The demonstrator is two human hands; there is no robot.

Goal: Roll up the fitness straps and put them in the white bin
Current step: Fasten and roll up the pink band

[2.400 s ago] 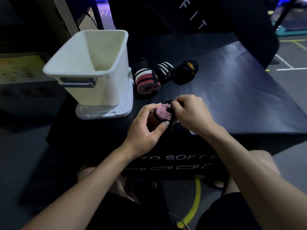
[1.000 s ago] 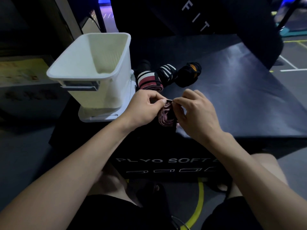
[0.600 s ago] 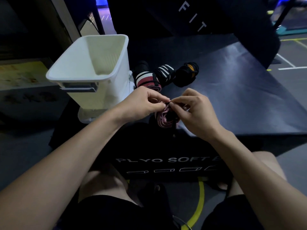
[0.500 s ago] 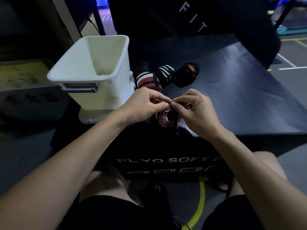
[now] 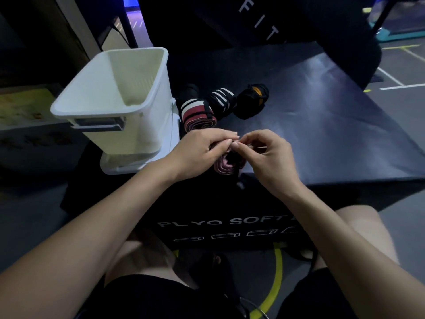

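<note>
White bin (image 5: 119, 107) mouth open, reachable from above. Three rolled straps (image 5: 200, 111) sit just right of it, blocking that side. Right half of black box top (image 5: 322, 125) bare, free for passage.

Earlier, the left hand (image 5: 202, 153) cupped the rolled pink fabric strap (image 5: 226, 165) from the near-left side, with its spiral end showing between both hands. Now that hand has come over the top of the roll, and its fingertips meet those of the right hand (image 5: 266, 155) in a pinch just above it, covering more of the strap.
</note>
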